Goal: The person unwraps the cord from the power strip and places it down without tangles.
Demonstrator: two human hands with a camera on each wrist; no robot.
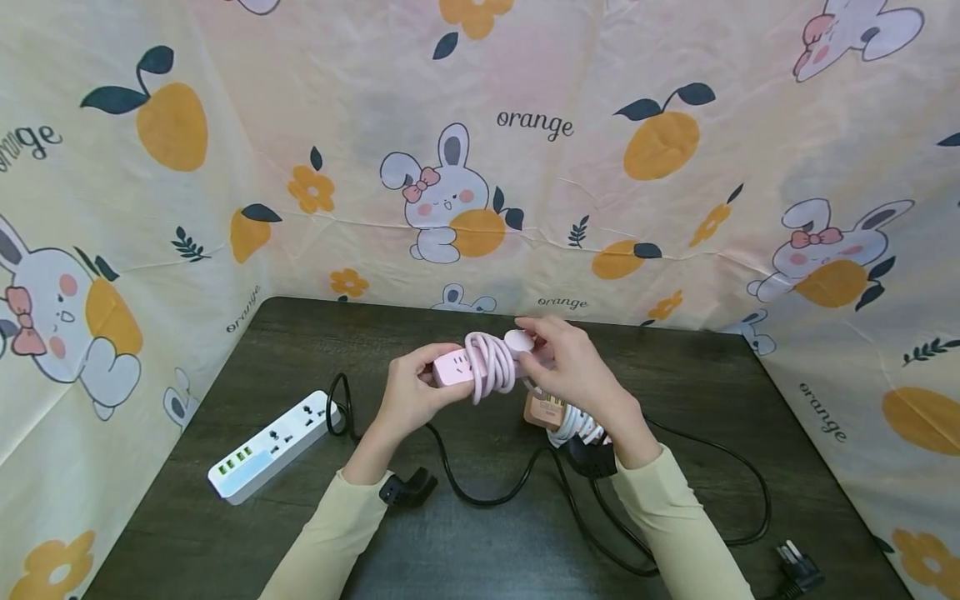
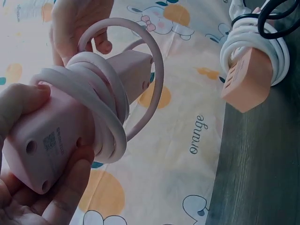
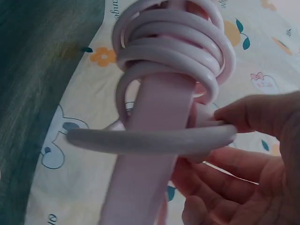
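Note:
My left hand (image 1: 412, 387) grips one end of a pink power strip (image 1: 452, 368) held above the table. Its own pink cord (image 2: 103, 89) is wound in several loops round the strip's middle, with one loop standing loose. At the other end my right hand (image 1: 566, 362) pinches the cord's round-backed pink plug (image 1: 519, 341) between thumb and fingers. In the right wrist view the plug (image 3: 204, 119) lies beside the strip, its prongs hidden. The left wrist view shows the strip's underside, with a small printed label and screw holes.
A white power strip (image 1: 273, 446) lies at the left. Below my right hand is an orange power strip (image 1: 543, 411) wrapped in white cord (image 1: 577, 425). A black cord (image 1: 487, 502) snakes across the dark table (image 1: 465, 558) to a black plug (image 1: 801, 571). Printed cloth (image 1: 337, 100) hangs behind.

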